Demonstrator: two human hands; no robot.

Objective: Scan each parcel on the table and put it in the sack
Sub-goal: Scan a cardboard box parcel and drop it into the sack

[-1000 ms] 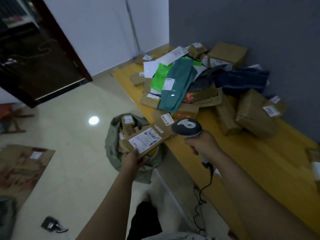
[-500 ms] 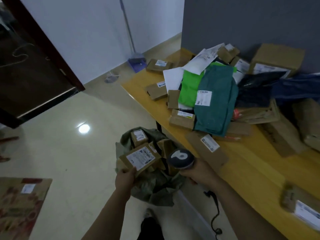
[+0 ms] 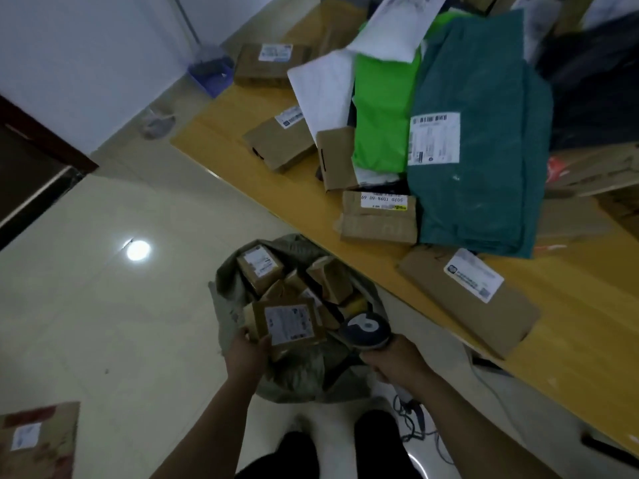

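My left hand (image 3: 249, 352) grips a small brown cardboard parcel (image 3: 287, 323) with a white label, low over the mouth of the grey-green sack (image 3: 304, 371) on the floor. Several brown parcels lie inside the sack. My right hand (image 3: 397, 361) grips the handle of the dark barcode scanner (image 3: 364, 331), its head just right of the held parcel. On the yellow table (image 3: 221, 133) lie more parcels: a long flat brown box (image 3: 466, 302) nearest, a teal mailer bag (image 3: 480, 140), a bright green bag (image 3: 383, 115) and small brown boxes.
The scanner's cable (image 3: 411, 416) trails to the floor by my feet. A labelled flat carton (image 3: 38, 440) lies on the floor at lower left. A purple dustpan and broom (image 3: 209, 72) stand against the white wall. A dark doorway is at the left.
My left hand has carried the labelled parcel from table-edge height down to the sack's mouth. My right hand with the scanner has moved down beside it, and my view has tilted downward.
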